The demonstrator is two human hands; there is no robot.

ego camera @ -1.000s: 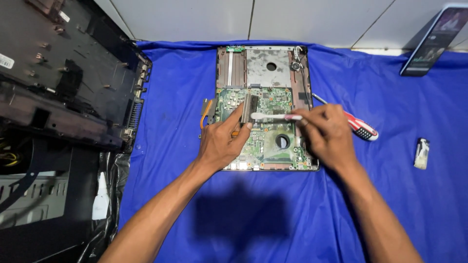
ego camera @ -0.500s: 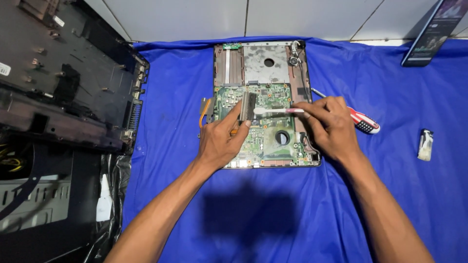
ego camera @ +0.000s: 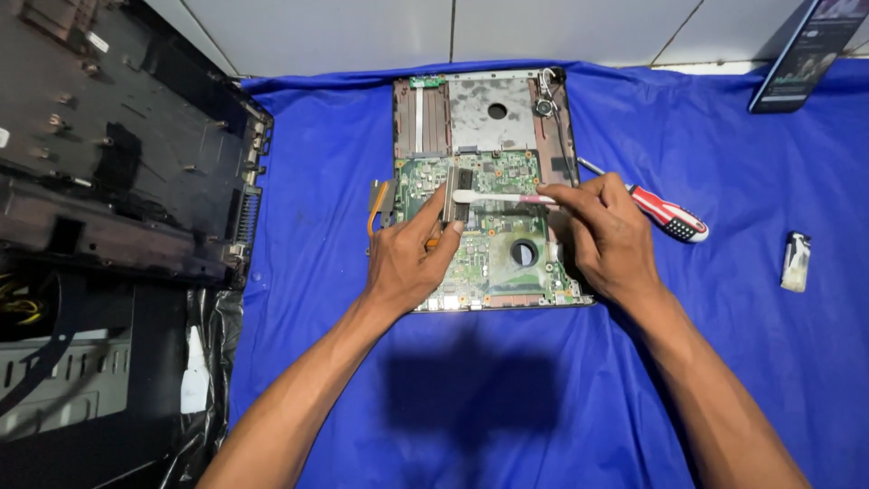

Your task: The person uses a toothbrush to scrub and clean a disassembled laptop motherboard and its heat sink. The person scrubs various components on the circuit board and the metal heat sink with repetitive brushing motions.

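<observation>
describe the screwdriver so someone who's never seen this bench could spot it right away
Start at the blue cloth covering the table, then find the opened laptop base with its green circuit board in the middle. The screwdriver lies on the cloth just right of that base, beyond the right hand, shaft toward the board. Its red, white and black handle sets it apart from the small pale lighter farther right.

Blue cloth (ego camera: 742, 362): woven fabric, matt, lightly creased. Circuit board (ego camera: 493, 240): green laminate, faintly glossy, studded with small metal parts. Base tray (ego camera: 496, 113) behind the board: dull grey sheet metal, scuffed and dusty. Brush (ego camera: 493, 196) in the right hand (ego camera: 606, 240): smooth white plastic head, pink handle. Screwdriver (ego camera: 668, 214): glossy red and white plastic grip, bright metal shaft. Laptop cover (ego camera: 118, 154): dark matt plastic, dusty. Lighter (ego camera: 796, 262): translucent glossy plastic. Wall tiles (ego camera: 362, 27): smooth, pale.
</observation>
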